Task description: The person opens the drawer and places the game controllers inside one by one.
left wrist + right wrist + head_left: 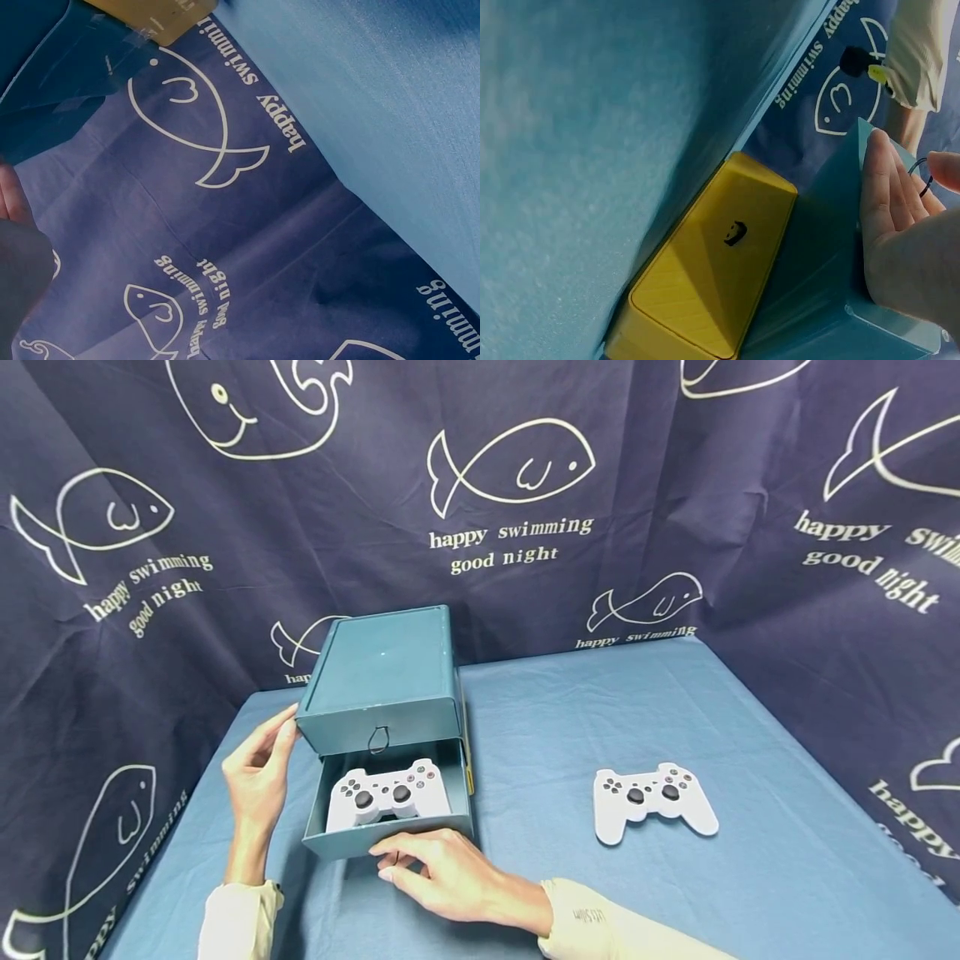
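Note:
A teal two-drawer box [382,664] stands at the back left of the table, its lower drawer [341,845] pulled out toward me. In that drawer lies a white game controller [427,800] with black thumbsticks. My right hand [453,877] is at the drawer's front, fingertips along the panel and the dark loop pull [913,168] between fingers and thumb. At the box's upper left corner, my left hand [258,777] touches the side with extended fingers. Only a few fingers [13,199] of it show in the left wrist view. A second white controller [652,797] rests on the table to the right.
A yellow box-shaped object [712,262] stands against the right side of the teal box. The closed upper drawer has its own loop pull [379,740]. Blue cloth [540,718] covers the table, and dark fish-print fabric [510,602] rises behind and along both sides.

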